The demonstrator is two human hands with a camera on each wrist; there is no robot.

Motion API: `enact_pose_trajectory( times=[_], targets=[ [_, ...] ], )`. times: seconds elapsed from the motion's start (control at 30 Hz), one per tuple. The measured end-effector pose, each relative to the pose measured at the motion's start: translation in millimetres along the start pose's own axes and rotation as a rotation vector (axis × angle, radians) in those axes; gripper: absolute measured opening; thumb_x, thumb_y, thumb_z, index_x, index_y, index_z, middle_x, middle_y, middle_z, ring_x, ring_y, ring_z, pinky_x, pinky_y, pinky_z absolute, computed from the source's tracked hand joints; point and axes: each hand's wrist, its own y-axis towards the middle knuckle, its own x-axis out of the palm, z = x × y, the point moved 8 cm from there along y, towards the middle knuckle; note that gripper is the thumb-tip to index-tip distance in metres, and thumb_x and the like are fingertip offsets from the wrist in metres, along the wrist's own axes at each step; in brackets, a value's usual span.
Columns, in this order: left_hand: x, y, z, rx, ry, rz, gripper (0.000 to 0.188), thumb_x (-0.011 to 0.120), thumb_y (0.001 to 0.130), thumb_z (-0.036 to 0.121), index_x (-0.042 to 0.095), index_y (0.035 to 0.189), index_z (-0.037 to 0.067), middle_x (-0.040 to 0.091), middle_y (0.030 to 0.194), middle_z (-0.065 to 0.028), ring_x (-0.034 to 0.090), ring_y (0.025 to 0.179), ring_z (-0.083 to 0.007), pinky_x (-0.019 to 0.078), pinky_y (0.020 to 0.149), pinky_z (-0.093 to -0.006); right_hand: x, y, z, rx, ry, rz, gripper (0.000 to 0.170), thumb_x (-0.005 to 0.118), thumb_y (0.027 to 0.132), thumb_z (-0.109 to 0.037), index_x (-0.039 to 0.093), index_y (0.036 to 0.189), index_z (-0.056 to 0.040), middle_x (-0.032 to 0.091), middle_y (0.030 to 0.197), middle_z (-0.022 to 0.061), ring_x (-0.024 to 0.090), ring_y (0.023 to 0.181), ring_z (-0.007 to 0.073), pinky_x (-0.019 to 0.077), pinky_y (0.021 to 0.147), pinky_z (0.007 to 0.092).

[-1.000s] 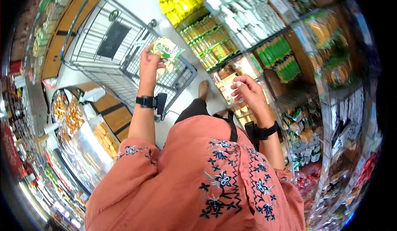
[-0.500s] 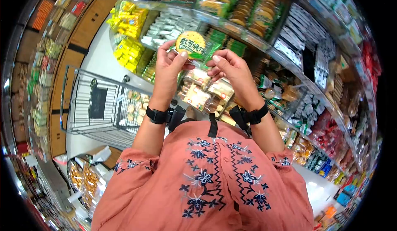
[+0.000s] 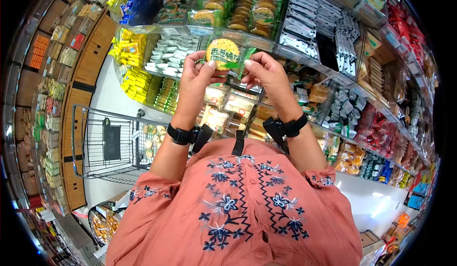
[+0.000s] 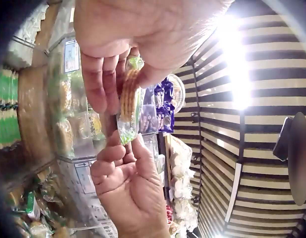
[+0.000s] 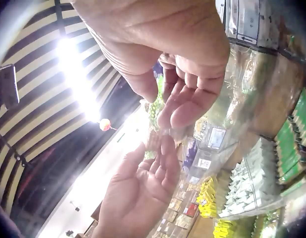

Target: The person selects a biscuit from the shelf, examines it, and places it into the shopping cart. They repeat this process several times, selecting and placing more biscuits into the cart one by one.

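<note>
Held up between both hands is a clear and green packet of round biscuits point(image 3: 223, 54), its printed front facing up in the head view. My left hand point(image 3: 195, 82) pinches the packet's left side between thumb and fingers. On the other side, my right hand point(image 3: 269, 78) pinches the green right end with thumb and fingertips. Seen edge-on in the left wrist view, the biscuit packet point(image 4: 128, 99) shows several biscuits stacked inside. In the right wrist view the right hand point(image 5: 167, 59) hides much of the packet.
A shopping cart point(image 3: 112, 142) with packets in it stands at the left. Ahead are shelf bins of similar biscuit packets point(image 3: 245, 6), white packets point(image 3: 173, 51) and yellow packets point(image 3: 135, 66). More shelving point(image 3: 52, 90) lines the far left.
My left hand has brought the biscuit packet up from over the cart to in front of the shelf. My right hand has come across and taken hold of its other end.
</note>
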Motion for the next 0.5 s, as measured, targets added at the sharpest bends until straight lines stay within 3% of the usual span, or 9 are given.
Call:
enact_pose_trajectory(
  times=[0.37, 0.47, 0.5],
  targets=[
    [23.3, 7.9, 4.7, 0.007, 0.065, -0.058, 0.03, 0.055, 0.102, 0.017, 0.043, 0.122, -0.002, 0.067, 0.104, -0.0143, 0.071, 0.091, -0.0202, 0.0591, 0.076, -0.0314, -15.3, 1.5, -7.1, -0.026, -0.01, 0.011, 0.019, 0.063, 0.097, -0.021, 0.06, 0.101, -0.0029, 0.063, 0.082, 0.0027, 0.063, 0.067, 0.0103, 0.0503, 0.058, 0.024],
    [26.1, 14.0, 2.6, -0.047, 0.172, -0.069, 0.028, 0.058, 0.1, 0.017, 0.047, 0.121, 0.002, 0.067, 0.104, -0.0101, 0.069, 0.09, -0.0177, 0.055, 0.074, -0.0278, -24.2, 4.5, -10.7, -0.058, -0.027, 0.017, 0.016, 0.064, 0.097, -0.02, 0.06, 0.098, -0.0041, 0.062, 0.08, 0.0006, 0.062, 0.065, 0.0093, 0.0502, 0.057, 0.0242],
    [28.5, 16.4, 4.5, -0.039, 0.184, -0.097, 0.036, 0.059, 0.099, 0.018, 0.047, 0.128, 0.001, 0.067, 0.103, -0.0076, 0.067, 0.089, -0.0138, 0.053, 0.074, -0.0259, -27.2, 5.7, -11.4, -0.07, -0.026, 0.006, 0.016, 0.064, 0.097, -0.02, 0.06, 0.097, -0.0047, 0.061, 0.079, -0.0001, 0.062, 0.065, 0.0091, 0.0504, 0.057, 0.0243]
  ],
)
